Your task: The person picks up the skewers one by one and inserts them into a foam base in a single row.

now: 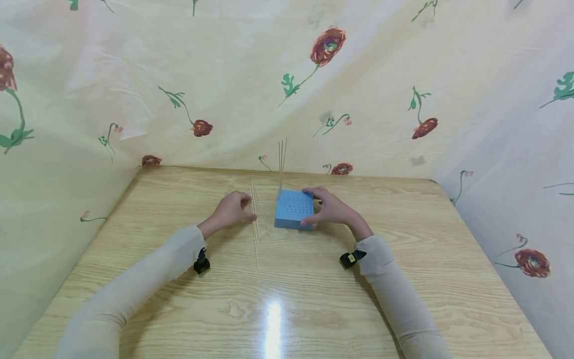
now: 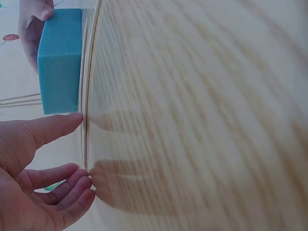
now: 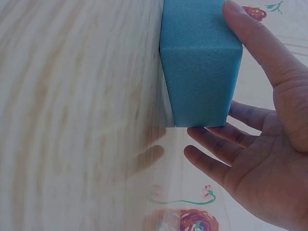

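Note:
A blue foam block (image 1: 293, 199) with rows of small holes in its top lies on the table. Three thin wooden sticks (image 1: 281, 162) stand upright at its back left corner. My right hand (image 1: 331, 207) holds the block from the right, thumb at the front and fingers (image 3: 214, 144) around the far side. Left of the block, several loose wooden sticks (image 1: 257, 249) lie on the tabletop. Over them is my left hand (image 1: 229, 209), thumb and fingers spread apart. In the left wrist view its thumb tip touches or nearly touches the sticks (image 2: 86, 96); a firm grip does not show.
The wood-grain table (image 1: 358, 309) ends at a flowered cloth (image 1: 242, 75) hanging behind and on both sides. Each wrist carries a small black camera, one on the left (image 1: 202, 262) and one on the right (image 1: 351, 259). A bright light reflection shows near the front.

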Action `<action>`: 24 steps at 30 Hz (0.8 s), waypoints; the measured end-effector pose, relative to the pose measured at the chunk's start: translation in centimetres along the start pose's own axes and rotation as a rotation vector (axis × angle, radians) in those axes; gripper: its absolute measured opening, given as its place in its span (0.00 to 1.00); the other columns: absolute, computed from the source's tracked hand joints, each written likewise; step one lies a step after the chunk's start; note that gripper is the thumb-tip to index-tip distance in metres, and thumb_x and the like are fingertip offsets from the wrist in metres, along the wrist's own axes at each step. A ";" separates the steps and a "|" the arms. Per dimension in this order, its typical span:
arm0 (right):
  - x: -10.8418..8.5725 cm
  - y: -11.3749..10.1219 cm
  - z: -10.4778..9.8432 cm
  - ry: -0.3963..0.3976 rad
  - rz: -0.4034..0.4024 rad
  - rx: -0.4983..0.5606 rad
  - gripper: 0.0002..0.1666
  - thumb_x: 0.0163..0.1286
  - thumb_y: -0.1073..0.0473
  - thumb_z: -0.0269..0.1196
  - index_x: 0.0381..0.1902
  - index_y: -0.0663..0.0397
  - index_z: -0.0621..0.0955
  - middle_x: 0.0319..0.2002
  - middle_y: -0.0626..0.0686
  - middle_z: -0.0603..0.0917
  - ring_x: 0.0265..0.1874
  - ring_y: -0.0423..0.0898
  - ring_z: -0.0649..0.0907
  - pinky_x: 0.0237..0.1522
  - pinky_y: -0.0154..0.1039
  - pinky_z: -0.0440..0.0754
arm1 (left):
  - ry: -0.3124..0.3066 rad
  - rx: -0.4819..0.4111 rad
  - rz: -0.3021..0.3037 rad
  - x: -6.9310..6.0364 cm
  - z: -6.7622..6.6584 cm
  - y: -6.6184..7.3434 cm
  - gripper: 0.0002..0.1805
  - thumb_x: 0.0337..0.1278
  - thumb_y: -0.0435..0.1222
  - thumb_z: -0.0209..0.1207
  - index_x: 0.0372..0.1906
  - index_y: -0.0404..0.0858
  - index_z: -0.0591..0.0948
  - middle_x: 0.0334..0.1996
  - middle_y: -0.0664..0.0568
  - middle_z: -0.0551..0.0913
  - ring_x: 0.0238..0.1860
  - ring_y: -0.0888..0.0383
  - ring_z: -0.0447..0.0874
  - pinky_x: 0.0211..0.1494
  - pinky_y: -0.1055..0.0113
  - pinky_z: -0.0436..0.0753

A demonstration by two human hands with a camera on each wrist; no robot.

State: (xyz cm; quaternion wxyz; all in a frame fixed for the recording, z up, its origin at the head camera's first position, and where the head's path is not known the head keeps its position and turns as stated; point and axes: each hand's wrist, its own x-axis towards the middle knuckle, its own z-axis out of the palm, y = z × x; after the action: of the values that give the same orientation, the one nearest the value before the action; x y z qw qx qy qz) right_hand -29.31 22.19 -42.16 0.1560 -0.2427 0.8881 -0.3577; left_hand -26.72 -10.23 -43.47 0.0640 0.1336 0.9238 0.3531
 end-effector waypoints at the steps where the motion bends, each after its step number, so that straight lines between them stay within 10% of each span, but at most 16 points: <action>1: 0.0 0.0 0.0 0.001 0.000 -0.001 0.60 0.55 0.49 0.80 0.79 0.55 0.62 0.74 0.63 0.64 0.74 0.63 0.66 0.73 0.64 0.66 | -0.002 -0.002 -0.001 0.0 0.0 0.0 0.33 0.54 0.38 0.74 0.62 0.25 0.78 0.55 0.36 0.82 0.56 0.43 0.80 0.63 0.51 0.81; 24: -0.1 -0.2 0.2 0.004 -0.007 -0.016 0.60 0.55 0.49 0.80 0.78 0.56 0.62 0.73 0.63 0.64 0.74 0.63 0.66 0.73 0.63 0.67 | -0.023 0.021 -0.016 -0.7 -0.7 -0.4 0.37 0.49 0.42 0.77 0.60 0.24 0.79 0.55 0.35 0.81 0.55 0.43 0.79 0.62 0.50 0.80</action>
State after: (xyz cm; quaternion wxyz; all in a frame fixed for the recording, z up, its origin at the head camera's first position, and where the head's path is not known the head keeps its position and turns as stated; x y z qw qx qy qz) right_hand -29.06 22.06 -42.16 0.1508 -0.2462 0.8905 -0.3516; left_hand -26.30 -11.10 -43.22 0.0762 0.1310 0.9277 0.3412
